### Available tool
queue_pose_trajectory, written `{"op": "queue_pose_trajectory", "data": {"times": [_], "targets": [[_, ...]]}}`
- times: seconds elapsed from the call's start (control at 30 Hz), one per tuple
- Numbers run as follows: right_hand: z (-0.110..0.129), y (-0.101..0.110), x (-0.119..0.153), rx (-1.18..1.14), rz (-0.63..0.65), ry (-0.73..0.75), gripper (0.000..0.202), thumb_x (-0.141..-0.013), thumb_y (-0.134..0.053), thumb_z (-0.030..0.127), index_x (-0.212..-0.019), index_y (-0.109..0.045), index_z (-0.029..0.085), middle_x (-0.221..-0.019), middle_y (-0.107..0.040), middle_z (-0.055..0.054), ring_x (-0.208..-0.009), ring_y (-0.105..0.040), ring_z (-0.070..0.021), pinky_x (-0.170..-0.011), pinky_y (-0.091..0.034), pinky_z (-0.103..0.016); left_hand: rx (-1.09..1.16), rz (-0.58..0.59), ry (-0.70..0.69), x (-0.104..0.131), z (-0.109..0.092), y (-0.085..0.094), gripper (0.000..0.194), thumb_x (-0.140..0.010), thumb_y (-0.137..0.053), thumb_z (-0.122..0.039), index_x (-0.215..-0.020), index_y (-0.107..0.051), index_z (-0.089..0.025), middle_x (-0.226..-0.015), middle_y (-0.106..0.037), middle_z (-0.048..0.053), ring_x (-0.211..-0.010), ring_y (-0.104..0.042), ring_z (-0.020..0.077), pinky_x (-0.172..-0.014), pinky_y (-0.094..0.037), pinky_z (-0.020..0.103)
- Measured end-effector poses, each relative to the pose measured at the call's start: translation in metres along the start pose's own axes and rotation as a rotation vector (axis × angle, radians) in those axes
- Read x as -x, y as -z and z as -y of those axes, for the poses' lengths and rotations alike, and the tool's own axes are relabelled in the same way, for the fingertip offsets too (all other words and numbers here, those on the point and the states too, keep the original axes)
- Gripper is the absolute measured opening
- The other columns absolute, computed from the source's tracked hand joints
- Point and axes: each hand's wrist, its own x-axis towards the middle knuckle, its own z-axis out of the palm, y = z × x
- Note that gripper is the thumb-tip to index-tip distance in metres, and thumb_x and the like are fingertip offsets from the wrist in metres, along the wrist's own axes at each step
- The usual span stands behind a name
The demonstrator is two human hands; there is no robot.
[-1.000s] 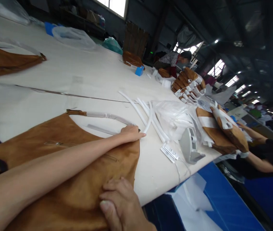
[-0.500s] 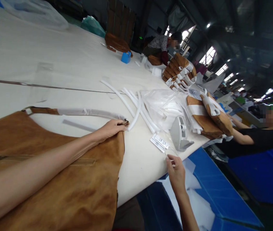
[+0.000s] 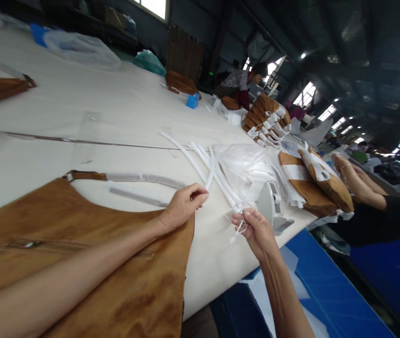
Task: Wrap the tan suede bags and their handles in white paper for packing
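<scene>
A large tan leather bag [image 3: 115,277] lies on the pale table at the lower left, its strap [image 3: 136,178] partly wrapped in white padding. Over the bag's upper right corner is my left hand [image 3: 188,202], its thumb and fingertips pinched together at the strap's end; what lies between them is too small to make out. Off the bag, to its right, my right hand [image 3: 254,230] pinches a thin white tag string [image 3: 240,227] that dangles below the fingers. The hand partly covers the spot where the labels lay.
White foam tubes [image 3: 189,159] and a clear plastic bag [image 3: 242,162] lie beyond my hands. Right of them are a grey-white dispenser [image 3: 272,204] and wrapped tan bags [image 3: 302,183]. A person in black handles these bags; another leans over the far table end.
My left hand has lifted slightly off the strap's metal end. My right hand has come up and closer to the left, with the string in its fingers. The view has shifted.
</scene>
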Motion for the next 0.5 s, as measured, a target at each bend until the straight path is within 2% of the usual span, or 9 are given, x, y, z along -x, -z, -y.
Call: {"op": "queue_pose_trajectory", "data": {"times": [0.1, 0.23, 0.33, 0.4, 0.5], "targets": [[-0.009, -0.033, -0.009, -0.124, 0.063, -0.021, 0.036, -0.064, -0.088, 0.035, -0.078, -0.058, 0.018, -0.085, -0.077, -0.01, -0.076, -0.075, -0.0217, -0.066, -0.058, -0.028, 0.073, 0.127, -0.089, 0.01, -0.008, -0.002, 0.029, -0.085, -0.059, -0.045, -0.1, -0.062, -0.02, -0.093, -0.065, 0.005, -0.081, -0.062, 0.0188, -0.074, -0.05, 0.031], [-0.023, -0.059, -0.018, -0.226, 0.1, -0.014, 0.038, -0.061, -0.088, 0.034, -0.076, -0.056, 0.019, -0.091, -0.077, -0.013, -0.087, -0.075, -0.0276, -0.076, -0.06, -0.036, -0.053, 0.209, -0.317, 0.013, -0.006, 0.002, 0.046, -0.074, -0.075, -0.043, -0.111, -0.058, -0.022, -0.114, -0.059, 0.008, -0.104, -0.058, 0.0241, -0.091, -0.049, 0.037], [-0.028, -0.068, -0.019, -0.211, 0.135, -0.004, 0.038, -0.064, -0.087, 0.036, -0.078, -0.056, 0.019, -0.093, -0.077, -0.012, -0.092, -0.074, -0.0296, -0.077, -0.059, -0.039, -0.174, 0.194, -0.302, 0.012, -0.002, 0.004, 0.054, -0.071, -0.079, -0.036, -0.118, -0.054, -0.022, -0.116, -0.057, 0.009, -0.102, -0.057, 0.024, -0.091, -0.049, 0.039], [-0.03, -0.072, -0.016, -0.177, 0.165, 0.024, 0.036, -0.069, -0.084, 0.038, -0.079, -0.055, 0.02, -0.093, -0.076, -0.01, -0.092, -0.074, -0.027, -0.076, -0.058, -0.036, -0.228, 0.172, -0.26, 0.012, -0.001, 0.003, 0.054, -0.074, -0.077, -0.035, -0.121, -0.054, -0.023, -0.115, -0.056, 0.008, -0.098, -0.058, 0.0228, -0.088, -0.05, 0.038], [-0.031, -0.081, -0.011, -0.14, 0.217, 0.075, 0.033, -0.073, -0.081, 0.038, -0.079, -0.054, 0.021, -0.086, -0.074, -0.004, -0.085, -0.072, -0.0202, -0.074, -0.057, -0.03, -0.252, 0.142, -0.275, 0.012, 0.0, 0.002, 0.031, -0.077, -0.072, -0.035, -0.105, -0.063, -0.023, -0.105, -0.056, 0.005, -0.09, -0.058, 0.021, -0.084, -0.049, 0.035]]}}
